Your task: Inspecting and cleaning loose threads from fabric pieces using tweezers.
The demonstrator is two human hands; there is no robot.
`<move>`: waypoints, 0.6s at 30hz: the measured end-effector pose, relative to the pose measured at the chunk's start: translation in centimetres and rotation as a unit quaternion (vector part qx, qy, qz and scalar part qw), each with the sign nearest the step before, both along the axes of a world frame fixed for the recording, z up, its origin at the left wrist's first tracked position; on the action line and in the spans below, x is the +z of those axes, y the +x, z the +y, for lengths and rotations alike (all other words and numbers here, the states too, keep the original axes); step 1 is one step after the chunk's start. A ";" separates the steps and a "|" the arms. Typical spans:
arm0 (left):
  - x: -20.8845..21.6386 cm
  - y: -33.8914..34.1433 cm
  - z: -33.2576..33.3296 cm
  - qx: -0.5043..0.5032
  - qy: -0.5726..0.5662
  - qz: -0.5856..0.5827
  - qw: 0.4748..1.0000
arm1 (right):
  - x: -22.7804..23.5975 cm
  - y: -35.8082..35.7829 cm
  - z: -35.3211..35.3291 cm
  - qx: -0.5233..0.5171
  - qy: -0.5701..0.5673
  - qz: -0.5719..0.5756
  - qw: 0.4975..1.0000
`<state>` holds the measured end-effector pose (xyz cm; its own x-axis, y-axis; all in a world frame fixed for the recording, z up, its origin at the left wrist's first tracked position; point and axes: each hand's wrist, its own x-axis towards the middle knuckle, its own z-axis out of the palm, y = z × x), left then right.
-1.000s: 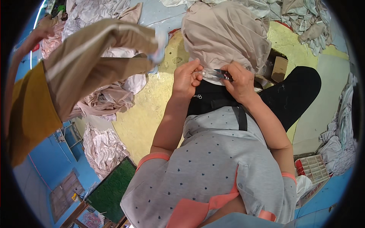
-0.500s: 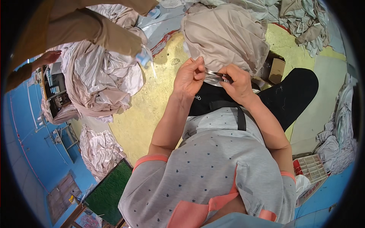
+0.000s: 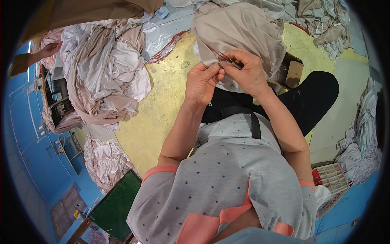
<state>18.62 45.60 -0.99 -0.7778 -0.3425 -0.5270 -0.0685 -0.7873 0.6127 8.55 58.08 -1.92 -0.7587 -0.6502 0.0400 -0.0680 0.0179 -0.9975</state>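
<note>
Small dark thread snips (image 3: pixel 232 61) sit in the grip of my right hand (image 3: pixel 248 74), blades pointing up and to the left. Close beside it, my left hand (image 3: pixel 202 83) is closed in a pinch, its fingertips almost meeting those of the right. Whatever the left fingers pinch is too small or too hidden to make out. Just beyond both hands lies a big bundle of beige cloth (image 3: pixel 239 28), its near folds reaching down behind the fingers and blades.
An open cardboard box (image 3: pixel 294 75) stands right of the bundle. Heaped pale cloth (image 3: pixel 109 73) lies at the left, with more cloth (image 3: pixel 325 24) at the far right. Another person's hand (image 3: pixel 49 49) shows at the upper left. A plastic crate (image 3: pixel 334 179) sits at the lower right.
My right hand has moved left and up, and the snips now point up instead of across at my left hand. The other person at the upper left has shifted away.
</note>
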 end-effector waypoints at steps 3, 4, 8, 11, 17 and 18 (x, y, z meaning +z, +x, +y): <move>0.0 0.0 0.4 0.004 -0.056 -0.004 0.998 | 0.2 -0.2 0.1 0.017 0.001 -0.024 1.000; -0.1 0.0 0.5 0.006 -0.086 -0.005 0.996 | 0.6 -0.3 0.2 0.022 0.009 0.005 1.000; 0.1 -0.1 0.7 0.007 -0.138 -0.019 0.990 | 0.8 -0.5 0.3 0.030 0.009 0.088 0.996; 0.2 -0.1 0.9 0.001 -0.170 -0.026 0.985 | 1.2 -0.5 0.5 0.026 0.035 0.150 0.988; -0.1 -0.1 1.4 0.011 -0.145 -0.031 0.989 | 0.7 -0.1 0.8 0.008 0.030 0.214 0.976; -0.2 -0.1 1.5 0.015 -0.131 -0.022 0.991 | 0.6 0.0 0.9 0.007 0.030 0.214 0.976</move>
